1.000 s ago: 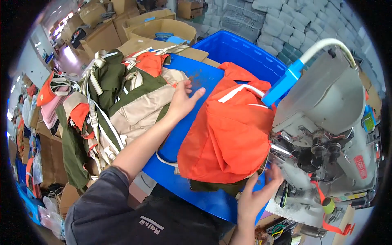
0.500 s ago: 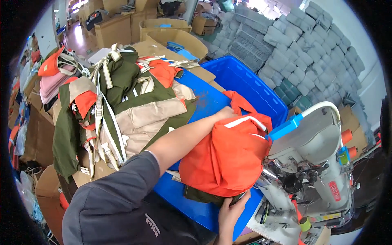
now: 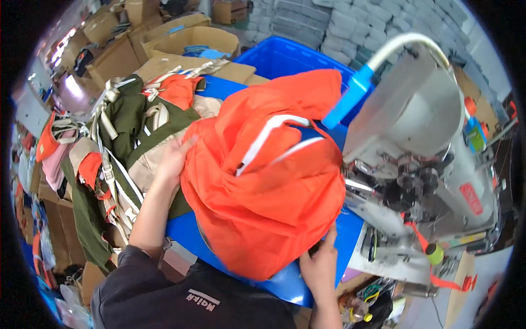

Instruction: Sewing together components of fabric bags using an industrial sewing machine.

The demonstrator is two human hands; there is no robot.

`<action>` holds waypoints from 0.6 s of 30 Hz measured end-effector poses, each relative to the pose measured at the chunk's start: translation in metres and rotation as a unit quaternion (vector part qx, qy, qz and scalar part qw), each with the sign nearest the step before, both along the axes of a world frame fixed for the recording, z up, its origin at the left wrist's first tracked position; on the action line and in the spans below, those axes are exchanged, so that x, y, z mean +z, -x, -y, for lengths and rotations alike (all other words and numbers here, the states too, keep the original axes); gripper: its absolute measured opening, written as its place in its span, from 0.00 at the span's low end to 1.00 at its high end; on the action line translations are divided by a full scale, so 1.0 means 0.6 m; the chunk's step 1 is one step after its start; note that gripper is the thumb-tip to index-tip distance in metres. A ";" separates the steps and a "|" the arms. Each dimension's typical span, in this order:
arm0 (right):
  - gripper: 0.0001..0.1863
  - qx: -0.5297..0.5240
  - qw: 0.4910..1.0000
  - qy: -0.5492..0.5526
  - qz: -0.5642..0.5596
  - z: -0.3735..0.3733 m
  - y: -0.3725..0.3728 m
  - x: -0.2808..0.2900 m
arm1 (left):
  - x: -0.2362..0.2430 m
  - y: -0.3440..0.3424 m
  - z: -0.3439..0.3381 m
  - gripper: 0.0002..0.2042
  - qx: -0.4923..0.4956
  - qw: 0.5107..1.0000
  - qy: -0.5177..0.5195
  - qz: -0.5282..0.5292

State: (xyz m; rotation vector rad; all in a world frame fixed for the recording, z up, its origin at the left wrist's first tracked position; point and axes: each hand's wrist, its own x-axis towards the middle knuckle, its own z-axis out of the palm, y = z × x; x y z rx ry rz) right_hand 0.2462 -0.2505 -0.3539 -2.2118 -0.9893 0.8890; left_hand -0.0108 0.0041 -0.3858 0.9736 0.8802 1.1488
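Note:
An orange fabric bag point(image 3: 263, 197), loose and bulging with white-edged openings on top, spreads over the blue tabletop point(image 3: 189, 233) in front of me. At its left side my left hand point(image 3: 176, 156) grips the cloth, thumb on top and the other fingers partly hidden. My right hand point(image 3: 320, 263) pinches the bag's lower right edge; its fingertips are partly out of sight under the cloth. The bag's right side lies close to the sewing machine point(image 3: 405, 175). Olive and beige bag pieces point(image 3: 131, 120) with cream straps are heaped to the left, beside my left forearm.
A blue plastic bin point(image 3: 263, 57) stands behind the table, with cardboard boxes point(image 3: 192, 35) to its left. Above the machine curves a white hose with a blue lamp head point(image 3: 350, 96). Grey bundles point(image 3: 361, 27) are stacked at the back.
My left hand has come back from the bag's far side to its left edge. The bag has turned and spread out, now nearer and further left. My view has shifted too.

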 end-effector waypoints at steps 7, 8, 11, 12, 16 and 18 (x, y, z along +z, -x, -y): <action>0.24 -0.009 0.940 -0.286 -0.187 0.083 0.003 0.004 | 0.010 -0.022 0.098 0.13 0.102 0.792 -0.277 -0.534; 0.24 -0.016 0.939 -0.288 -0.188 0.086 0.006 -0.002 | 0.022 -0.037 0.129 0.14 0.182 0.780 -0.369 -0.472; 0.23 -0.067 0.826 -0.325 -0.456 0.087 0.007 -0.020 | 0.061 -0.092 0.263 0.21 -0.157 0.778 -0.498 -0.349; 0.23 -0.071 0.824 -0.324 -0.460 0.087 0.002 -0.032 | 0.077 -0.125 0.289 0.25 -0.245 0.743 -0.500 -0.372; 0.15 -0.071 0.752 -0.352 -0.552 0.067 0.024 -0.057 | 0.041 -0.157 0.256 0.34 -0.384 0.770 -0.369 -0.352; 0.13 -0.074 0.907 -0.352 -0.219 0.055 0.048 -0.075 | 0.026 -0.149 0.246 0.34 -0.344 0.748 -0.430 -0.371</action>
